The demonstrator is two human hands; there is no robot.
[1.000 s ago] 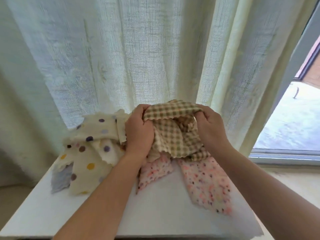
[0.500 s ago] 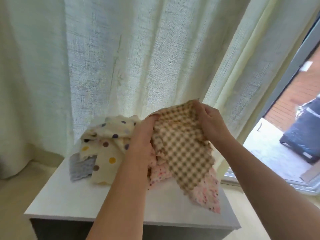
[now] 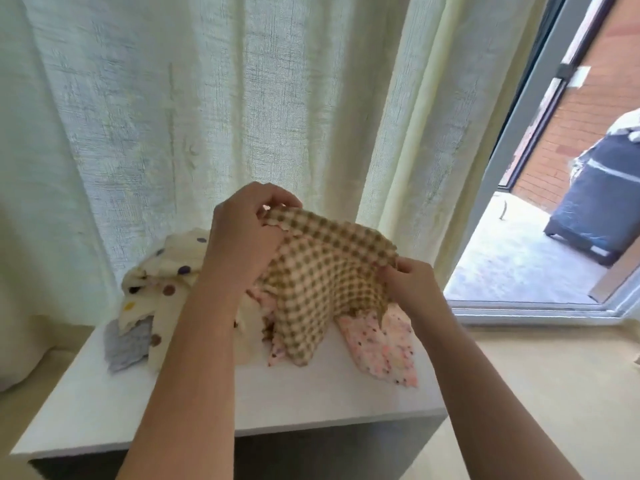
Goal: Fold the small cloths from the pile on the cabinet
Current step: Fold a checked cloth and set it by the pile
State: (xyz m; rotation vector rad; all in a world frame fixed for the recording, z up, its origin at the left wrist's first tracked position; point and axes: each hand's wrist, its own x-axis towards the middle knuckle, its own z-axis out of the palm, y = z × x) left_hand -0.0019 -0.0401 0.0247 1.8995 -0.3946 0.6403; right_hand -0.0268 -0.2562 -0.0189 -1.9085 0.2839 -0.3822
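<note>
Brown-checked cloth hangs above the pile, left hand and right hand each pinching an edge with curled fingers, apparently to spread it.

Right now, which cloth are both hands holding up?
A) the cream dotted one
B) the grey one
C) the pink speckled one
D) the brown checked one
D: the left hand and the right hand each pinch an edge of the brown checked cloth, held up between them.

pile lay on cabinet, back left | held cloth hung over cabinet's middle | curtain hung behind cabinet | doorway stood right of cabinet
</note>
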